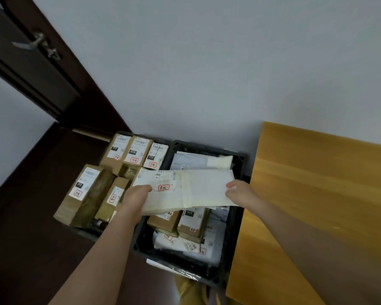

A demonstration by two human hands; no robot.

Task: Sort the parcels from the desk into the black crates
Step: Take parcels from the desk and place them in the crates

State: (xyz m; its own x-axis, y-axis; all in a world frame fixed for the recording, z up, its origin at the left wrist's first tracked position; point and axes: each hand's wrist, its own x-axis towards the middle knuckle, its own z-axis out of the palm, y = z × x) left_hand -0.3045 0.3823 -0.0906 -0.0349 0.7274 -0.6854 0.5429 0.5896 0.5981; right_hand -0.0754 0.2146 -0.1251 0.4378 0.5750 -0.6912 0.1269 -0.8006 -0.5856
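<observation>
1. Parcel work: you are holding a flat white parcel (186,189) level above the two black crates.
2. Your left hand (139,194) is gripping its left end, fingers curled round the edge beside the red stamp.
3. Your right hand (240,191) is pinching its right end.
4. The right crate (235,227) is lying under the parcel, holding white bags and brown boxes (178,223).
5. The left crate (84,233) is carrying brown cartons (84,194).
6. The desk (317,194) is standing just beside the right crate.
</observation>
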